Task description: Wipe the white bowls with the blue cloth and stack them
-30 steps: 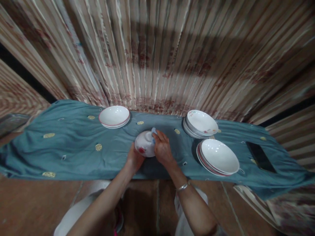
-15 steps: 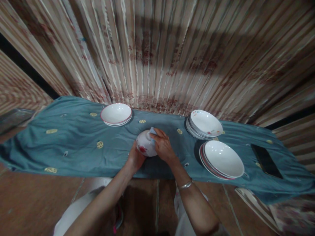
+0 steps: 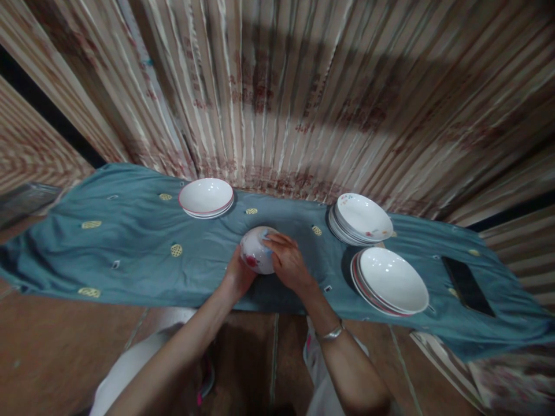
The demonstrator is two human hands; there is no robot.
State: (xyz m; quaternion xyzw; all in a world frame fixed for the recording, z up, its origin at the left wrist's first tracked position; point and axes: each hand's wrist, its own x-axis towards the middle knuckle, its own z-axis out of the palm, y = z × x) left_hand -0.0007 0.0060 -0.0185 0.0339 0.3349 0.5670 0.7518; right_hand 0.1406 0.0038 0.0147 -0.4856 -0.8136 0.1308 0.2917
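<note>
A white bowl (image 3: 259, 258) with red flowers is held over the front middle of the cloth, its outside facing me. My left hand (image 3: 240, 271) is closed round its left lower edge; most of those fingers are behind the bowl. Pressed against the bowl's upper right outside is my right hand (image 3: 288, 260), with its fingers bent over a pale blue cloth (image 3: 265, 236). Only a small part of that cloth shows between fingers and bowl.
On the teal tablecloth (image 3: 143, 254) stand a short stack of pink-rimmed bowls (image 3: 206, 196) at back left, and two stacks at right: flowered bowls (image 3: 364, 218) and white bowls (image 3: 394, 281). A black phone (image 3: 468, 286) lies far right. A pleated curtain (image 3: 277, 104) hangs behind.
My right hand has slid a little over the bowl's outside, and less of the pale blue cloth sticks out above the fingers. The left hand keeps its hold on the bowl.
</note>
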